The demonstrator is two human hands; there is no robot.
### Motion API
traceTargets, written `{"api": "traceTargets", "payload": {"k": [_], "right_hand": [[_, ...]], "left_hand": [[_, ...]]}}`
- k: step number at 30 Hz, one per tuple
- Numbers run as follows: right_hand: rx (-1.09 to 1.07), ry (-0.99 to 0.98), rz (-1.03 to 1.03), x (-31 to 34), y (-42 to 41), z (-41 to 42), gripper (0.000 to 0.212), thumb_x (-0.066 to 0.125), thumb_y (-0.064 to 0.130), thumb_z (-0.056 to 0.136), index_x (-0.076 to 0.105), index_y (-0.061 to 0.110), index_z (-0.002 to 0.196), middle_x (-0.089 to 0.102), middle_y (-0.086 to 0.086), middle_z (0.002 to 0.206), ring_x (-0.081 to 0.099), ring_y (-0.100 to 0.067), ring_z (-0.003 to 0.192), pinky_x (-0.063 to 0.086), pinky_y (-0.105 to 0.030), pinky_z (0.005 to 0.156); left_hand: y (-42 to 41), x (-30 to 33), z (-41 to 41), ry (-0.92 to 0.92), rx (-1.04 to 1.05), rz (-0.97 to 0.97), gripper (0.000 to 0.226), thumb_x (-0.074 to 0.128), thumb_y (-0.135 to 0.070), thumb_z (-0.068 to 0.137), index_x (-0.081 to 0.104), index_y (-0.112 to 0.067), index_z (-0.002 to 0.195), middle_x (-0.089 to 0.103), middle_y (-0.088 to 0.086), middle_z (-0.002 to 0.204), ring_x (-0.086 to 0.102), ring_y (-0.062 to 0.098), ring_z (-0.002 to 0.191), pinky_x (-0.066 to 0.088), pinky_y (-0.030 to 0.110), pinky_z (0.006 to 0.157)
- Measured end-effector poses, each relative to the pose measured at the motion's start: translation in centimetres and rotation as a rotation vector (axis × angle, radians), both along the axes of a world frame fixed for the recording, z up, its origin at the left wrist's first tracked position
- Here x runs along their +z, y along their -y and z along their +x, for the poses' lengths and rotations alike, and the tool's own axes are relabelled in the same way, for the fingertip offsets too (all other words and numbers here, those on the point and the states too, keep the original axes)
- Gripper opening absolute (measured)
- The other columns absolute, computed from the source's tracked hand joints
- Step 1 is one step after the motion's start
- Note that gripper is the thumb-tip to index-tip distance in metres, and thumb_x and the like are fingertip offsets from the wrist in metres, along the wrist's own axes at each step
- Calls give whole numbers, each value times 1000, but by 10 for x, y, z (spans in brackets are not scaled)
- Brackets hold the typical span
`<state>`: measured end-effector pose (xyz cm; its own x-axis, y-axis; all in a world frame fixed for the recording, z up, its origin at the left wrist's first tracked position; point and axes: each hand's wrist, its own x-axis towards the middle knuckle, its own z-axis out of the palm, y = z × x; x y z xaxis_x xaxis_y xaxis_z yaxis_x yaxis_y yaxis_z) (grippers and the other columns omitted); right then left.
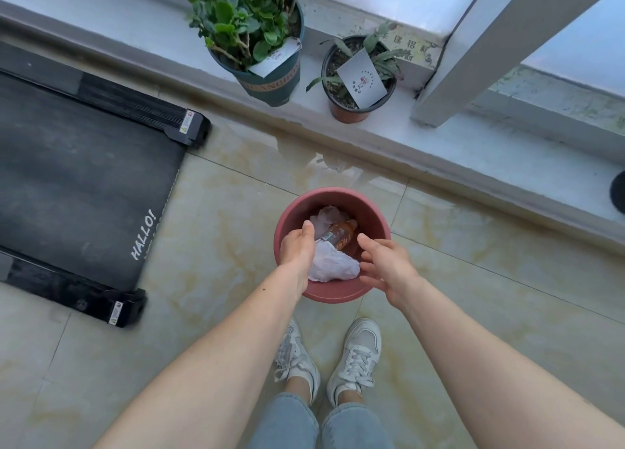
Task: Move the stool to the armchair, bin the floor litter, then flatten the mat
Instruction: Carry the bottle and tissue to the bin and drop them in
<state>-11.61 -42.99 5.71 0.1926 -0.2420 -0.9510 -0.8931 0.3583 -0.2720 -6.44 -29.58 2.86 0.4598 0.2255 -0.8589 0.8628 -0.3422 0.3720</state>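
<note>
I'm looking straight down at the bin (333, 293), a pink round tub on the tile floor (216, 212), and I use it as my landmark. Both of my hands are over its mouth. The left hand (297, 249) is loosely curled at the near-left rim, fingers bent but pinching nothing that I can make out; it lies against the white wrapper (333, 266), and I cannot tell whether it has just let go or only rests there. The right hand (385, 266) is half open over the near-right rim, fingers spread, empty.

Inside the bin lie the wrapper, a second pale crumpled piece (329, 217) farther in, and a small amber bottle (341, 234) between them. So I judge the litter step done or nearly so: no loose scraps show on the floor around the bin. The stool and armchair are out of view, so I cannot confirm that step. The mat (81, 178), dark with white lettering, lies well left of the bin and looks mostly flat from here, its near edge slightly wavy; flattening looks to be what is left.

Beyond the bin, two potted plants (257, 32) stand on the sill (473, 144), with a wet patch (324, 159) on the floor between sill and bin. That puddle could be slippery. My shoes (358, 350) are just behind the bin. Nothing blocks the way left to the mat.
</note>
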Motion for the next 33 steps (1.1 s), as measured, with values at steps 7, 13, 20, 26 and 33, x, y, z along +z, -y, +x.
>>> {"api": "traceTargets", "payload": {"k": [7, 13, 20, 26, 33], "right_hand": [[11, 18, 8, 51, 3, -5, 57, 66, 36, 91, 48, 9, 138, 61, -12, 121, 62, -24, 105, 55, -38, 82], [17, 41, 0, 97, 1, -8, 54, 65, 37, 91, 50, 9, 135, 62, -11, 117, 62, -22, 102, 55, -33, 73], [12, 56, 6, 148, -7, -11, 44, 64, 35, 92, 55, 9, 126, 63, -11, 117, 63, -22, 101, 54, -34, 73], [26, 62, 4, 191, -14, -19, 32, 64, 34, 92, 58, 12, 114, 64, -10, 114, 65, -24, 104, 54, -44, 91], [42, 87, 17, 248, -28, -33, 26, 64, 33, 92, 58, 14, 109, 64, -7, 106, 64, -23, 103, 52, -47, 96]], "left_hand": [[5, 50, -8, 12, 23, -18, 46, 40, -34, 101, 63, 4, 115, 63, 22, 124, 58, 35, 116, 38, 29, 76], [10, 96, -14, 1, 59, -75, 45, 41, -32, 101, 62, 3, 120, 64, 16, 124, 59, 29, 111, 37, 26, 82], [9, 147, -28, -12, 65, -113, 46, 40, -34, 100, 58, -2, 127, 61, 12, 129, 57, 25, 116, 38, 29, 89], [4, 191, -38, -19, 79, -129, 45, 40, -33, 99, 58, -4, 128, 62, 14, 128, 58, 28, 116, 38, 29, 84], [-8, 258, -48, 3, 181, -138, 45, 40, -35, 100, 56, -6, 131, 62, 10, 129, 56, 26, 119, 40, 35, 92]]}}
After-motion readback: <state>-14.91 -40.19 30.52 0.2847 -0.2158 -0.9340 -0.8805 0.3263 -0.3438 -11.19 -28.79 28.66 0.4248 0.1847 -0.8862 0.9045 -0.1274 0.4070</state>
